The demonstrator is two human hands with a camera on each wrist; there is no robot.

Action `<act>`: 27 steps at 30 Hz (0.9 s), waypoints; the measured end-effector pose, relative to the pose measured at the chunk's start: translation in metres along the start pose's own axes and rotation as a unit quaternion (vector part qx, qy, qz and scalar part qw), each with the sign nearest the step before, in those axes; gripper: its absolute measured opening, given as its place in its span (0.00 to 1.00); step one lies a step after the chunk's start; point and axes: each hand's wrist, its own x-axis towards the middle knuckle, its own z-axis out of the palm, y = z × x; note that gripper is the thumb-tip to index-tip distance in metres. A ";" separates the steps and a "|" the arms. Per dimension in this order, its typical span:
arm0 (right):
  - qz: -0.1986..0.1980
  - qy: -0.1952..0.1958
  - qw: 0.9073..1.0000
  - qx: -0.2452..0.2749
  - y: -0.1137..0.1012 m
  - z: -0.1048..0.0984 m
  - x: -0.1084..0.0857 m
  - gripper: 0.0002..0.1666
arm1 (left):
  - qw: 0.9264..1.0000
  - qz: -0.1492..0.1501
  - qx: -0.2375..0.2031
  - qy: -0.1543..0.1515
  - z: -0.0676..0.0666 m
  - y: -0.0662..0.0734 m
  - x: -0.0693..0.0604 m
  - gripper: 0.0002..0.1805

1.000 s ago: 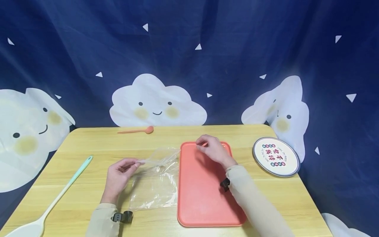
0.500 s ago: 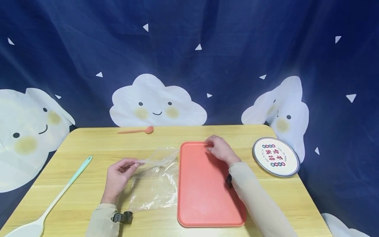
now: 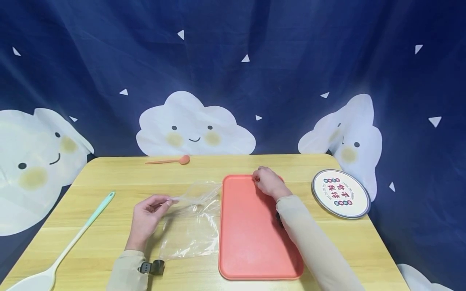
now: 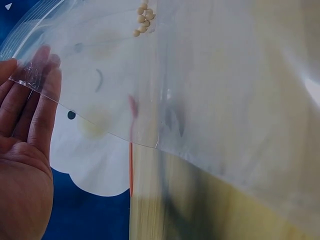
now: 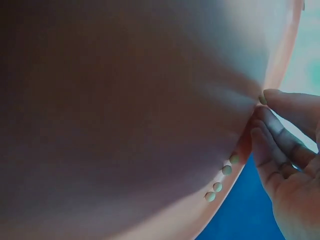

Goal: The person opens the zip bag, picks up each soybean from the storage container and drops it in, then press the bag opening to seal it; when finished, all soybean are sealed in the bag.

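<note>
Well, the left hand [image 3: 146, 218] pinches a bag [image 3: 193, 234] beside the tray [image 3: 255, 238]; the right hand [image 3: 270, 183] has fingers clamped on a bean [image 5: 263, 99] at the tray's far rim, sleeve [image 3: 309, 236] across it, plate [image 3: 341, 194] and spoon [image 3: 184, 160] apart.

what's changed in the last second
The right hand has moved rightward along the far end of the tray, and its fingers now pinch a small bean; earlier frames don't show when they took it. The left hand still holds the clear bag. Spoon, plate and ladle haven't moved.

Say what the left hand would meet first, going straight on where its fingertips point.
The left hand would first meet more of the bag it pinches; then probably the tray, though height is unclear.
</note>
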 end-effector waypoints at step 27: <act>0.022 0.051 0.992 0.109 -0.029 -0.014 -0.021 0.03 | 0.999 -0.021 0.027 0.025 0.009 0.026 -0.002 0.07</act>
